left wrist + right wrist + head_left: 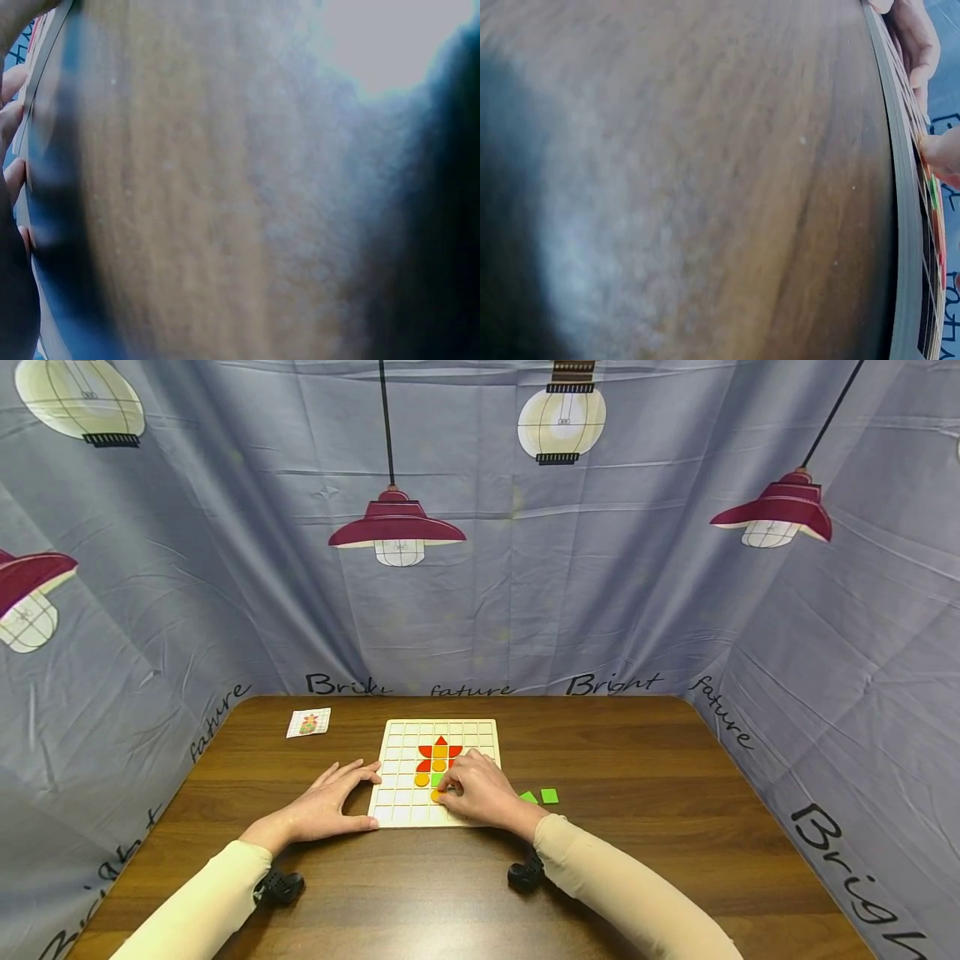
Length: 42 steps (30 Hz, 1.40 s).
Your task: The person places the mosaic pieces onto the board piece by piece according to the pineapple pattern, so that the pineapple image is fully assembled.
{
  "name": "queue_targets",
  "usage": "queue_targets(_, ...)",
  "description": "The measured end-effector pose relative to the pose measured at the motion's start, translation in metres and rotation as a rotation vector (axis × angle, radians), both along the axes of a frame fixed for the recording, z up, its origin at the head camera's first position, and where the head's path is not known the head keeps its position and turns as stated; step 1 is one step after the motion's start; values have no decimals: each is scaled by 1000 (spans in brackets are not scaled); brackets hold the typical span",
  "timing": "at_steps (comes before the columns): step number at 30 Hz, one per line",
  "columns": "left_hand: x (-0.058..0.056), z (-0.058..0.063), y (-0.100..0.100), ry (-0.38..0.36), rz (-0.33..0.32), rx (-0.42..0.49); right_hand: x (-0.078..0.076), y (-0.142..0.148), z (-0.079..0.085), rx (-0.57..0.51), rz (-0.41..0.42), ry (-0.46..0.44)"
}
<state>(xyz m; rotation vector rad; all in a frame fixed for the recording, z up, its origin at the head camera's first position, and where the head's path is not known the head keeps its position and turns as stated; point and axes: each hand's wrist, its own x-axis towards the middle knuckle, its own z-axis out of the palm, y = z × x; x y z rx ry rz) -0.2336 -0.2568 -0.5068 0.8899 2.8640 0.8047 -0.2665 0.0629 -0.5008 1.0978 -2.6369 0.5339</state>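
A pale wooden grid board (397,814) lies on the table, with red, orange and green pieces set in a figure near its middle. My left hand (322,806) rests along the board's left edge, fingers spread, the thumb at the near corner. With thumb and fingertips my right hand (483,789) pinches an orange round piece (435,796) low over the board. This hand covers part of the figure's right side. Left of a green square (437,780) sits another orange round piece (422,780). In the right wrist view, the right hand's fingertip (939,150) is at the board's surface.
Two loose green pieces, one of them a square (550,796), lie on the table right of the board, beside the right wrist. A small card (308,722) with a printed pineapple-like figure lies at the back left. Patterned cloth (480,610) hangs behind the brown table (637,860).
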Motion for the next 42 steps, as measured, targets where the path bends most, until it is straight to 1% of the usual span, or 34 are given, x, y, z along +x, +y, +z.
queue_targets(3,0,0,0,-4,0,-2,-2,3,2,-5,-1,-1)
queue_targets(7,-1,0,1,-9,-2,-4,-6,15,9,-42,-28,-1)
queue_targets(12,0,1,0,-6,-5,-4,-11,44,20,-120,-69,-31)
queue_targets(14,0,1,0,-6,-5,-4,-13,58,25,-146,-80,-56)
queue_targets(19,0,1,0,-4,-8,-3,-16,86,32,-192,-114,-104)
queue_targets(21,0,2,0,-1,-9,-3,-16,96,33,-200,-131,-110)
queue_targets(27,1,3,0,8,-12,-2,-15,118,34,-194,-145,-131)
queue_targets(34,1,2,0,15,-10,-6,-12,139,28,-131,-152,-123)
queue_targets(38,1,2,0,10,-8,-4,-9,148,25,-104,-159,-151)
queue_targets(42,1,2,0,4,-6,-1,-6,156,23,-94,-148,-176)
